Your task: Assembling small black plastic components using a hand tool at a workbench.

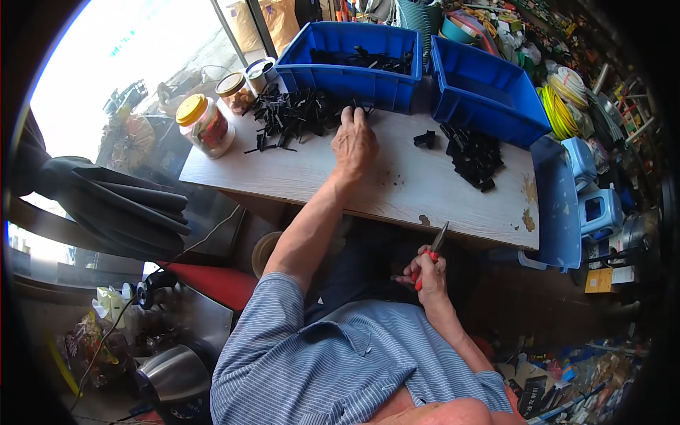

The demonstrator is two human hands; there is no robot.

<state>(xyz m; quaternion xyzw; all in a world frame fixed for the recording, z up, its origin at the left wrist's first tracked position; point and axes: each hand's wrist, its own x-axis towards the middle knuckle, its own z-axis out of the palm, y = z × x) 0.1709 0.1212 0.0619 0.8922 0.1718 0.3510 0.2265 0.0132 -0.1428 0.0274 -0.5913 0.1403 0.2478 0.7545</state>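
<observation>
My left hand reaches over the table to the right edge of a heap of thin black plastic pieces. Its fingers are drawn together with the tips down by a few black bits; the thumb side is hidden, so what they pinch does not show. Near the table's front edge, my right hand is closed around red-handled pliers, whose metal jaws point up and away from me. A second pile of black pieces lies on the right side of the table, with one separate black piece to its left.
Behind the heap stands a blue bin with black pieces inside; another blue bin is right of it. A yellow-lidded jar, a smaller jar and a white can line the left end. Cluttered goods surround the table.
</observation>
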